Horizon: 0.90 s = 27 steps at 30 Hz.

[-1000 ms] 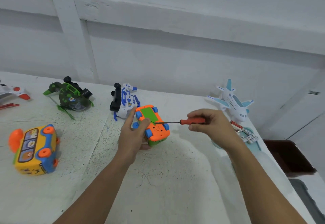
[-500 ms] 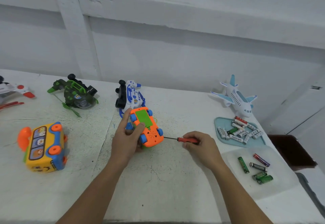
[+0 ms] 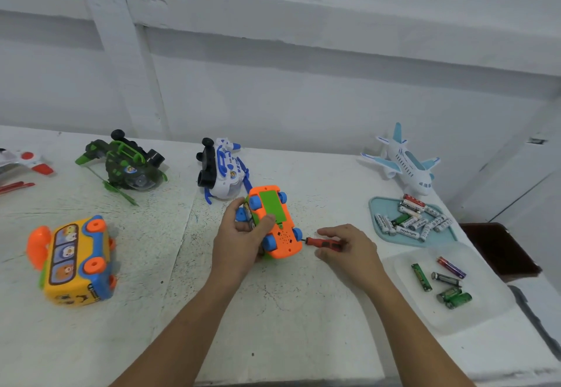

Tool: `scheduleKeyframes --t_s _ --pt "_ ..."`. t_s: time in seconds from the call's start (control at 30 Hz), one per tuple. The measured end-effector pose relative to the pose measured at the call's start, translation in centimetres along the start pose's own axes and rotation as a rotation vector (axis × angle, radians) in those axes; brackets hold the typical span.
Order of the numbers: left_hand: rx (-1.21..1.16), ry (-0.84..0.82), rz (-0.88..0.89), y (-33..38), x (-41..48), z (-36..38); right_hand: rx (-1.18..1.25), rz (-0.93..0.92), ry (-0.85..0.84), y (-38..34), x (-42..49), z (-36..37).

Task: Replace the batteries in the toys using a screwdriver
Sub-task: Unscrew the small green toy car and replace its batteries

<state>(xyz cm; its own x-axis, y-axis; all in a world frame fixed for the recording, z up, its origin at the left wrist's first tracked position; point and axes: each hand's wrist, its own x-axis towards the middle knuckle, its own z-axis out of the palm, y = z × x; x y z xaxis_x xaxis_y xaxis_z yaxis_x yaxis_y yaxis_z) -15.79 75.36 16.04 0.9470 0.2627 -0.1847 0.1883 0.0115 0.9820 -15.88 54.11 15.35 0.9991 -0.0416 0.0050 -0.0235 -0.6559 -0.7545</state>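
Screwdriver (image 3: pixel 324 242) work looks finished on this toy. A second ago I had its tip up against the underside of the orange toy car (image 3: pixel 282 241). Now my right hand (image 3: pixel 349 250) has brought it down onto the worktop (image 3: pixel 273 310), just to the right of the car, with the shaft end close to the rear wheel. The grip there is light: thumb and forefinger still pinch the red handle, and I read that as the tool being laid aside.

My left hand (image 3: pixel 239 244) has kept its hold throughout. Its grip is clenched round the car, which is belly-up and tilted just above the worktop, with the thumb lying on the near edge of the green battery cover (image 3: pixel 271 206). The cover is still seated.

I judge the screw is loosened, so the next step is prising that cover off with the freed hand. Fresh batteries (image 3: pixel 409 219) wait in the blue tray (image 3: pixel 382 234) to the right, and a few loose ones (image 3: pixel 449 283) lie on the clear lid (image 3: pixel 485 310) nearer me. A loose screw could easily drop out as the cover lifts.
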Motion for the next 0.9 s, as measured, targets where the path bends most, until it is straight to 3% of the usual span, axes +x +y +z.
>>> scheduleKeyframes --t_s 0.17,0.3,0.5,0.6,0.77,0.9 --pt "-0.078 -0.032 -0.052 0.5 0.0 0.8 0.172 -0.082 0.027 -2.2 -0.2 -0.9" --pt "-0.149 -0.082 -0.069 1.6 0.0 1.4 0.384 -0.163 -0.12 -4.3 -0.1 -0.7" --pt "-0.198 -0.111 -0.048 2.7 0.0 2.2 0.283 -0.265 -0.115 -5.1 0.4 -0.6" --pt "-0.275 -0.119 -0.023 2.8 0.1 2.3 0.3 -0.247 -0.05 -4.8 1.1 -0.7" --pt "-0.356 -0.108 0.07 2.6 0.1 2.9 0.654 -0.15 -0.014 -5.1 2.2 -1.6" --pt "-0.419 -0.122 -0.076 3.1 0.8 4.1 0.841 -0.09 -0.028 -5.0 2.9 -1.8"
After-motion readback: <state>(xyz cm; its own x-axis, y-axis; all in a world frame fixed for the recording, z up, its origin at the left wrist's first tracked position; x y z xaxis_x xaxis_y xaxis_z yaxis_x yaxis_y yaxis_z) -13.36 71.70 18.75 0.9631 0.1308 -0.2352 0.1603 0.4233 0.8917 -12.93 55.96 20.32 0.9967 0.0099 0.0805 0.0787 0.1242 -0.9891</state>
